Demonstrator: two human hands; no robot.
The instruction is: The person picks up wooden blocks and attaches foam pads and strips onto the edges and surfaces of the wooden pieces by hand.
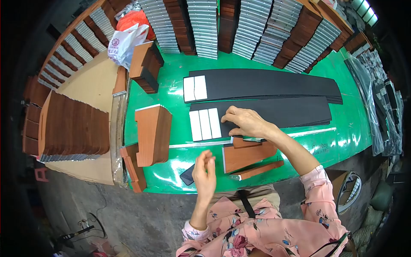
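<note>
My right hand [247, 123] reaches over the nearer black strip stack [274, 112], thumb and bent fingers apart at the edge of its white rectangular pieces [205, 124]. Nothing shows between those fingers. Below that wrist lie brown wood-grain blocks [244, 157], partly covered by my forearm. My left hand [204, 175] is raised in front of the table edge, fingers loosely bent and apart from the thumb, holding nothing I can see. Beside it lies a dark phone-like object [187, 174]. A second black strip stack [261, 83] with white pieces [195, 88] lies farther back.
Brown wood-grain blocks [154, 135] stand left on the green table cover [180, 160]. Tall rows of stacked pieces [205, 30] line the back. A white plastic bag [126, 45] sits back left; clear plastic-wrapped pieces [376, 103] lie at the right edge.
</note>
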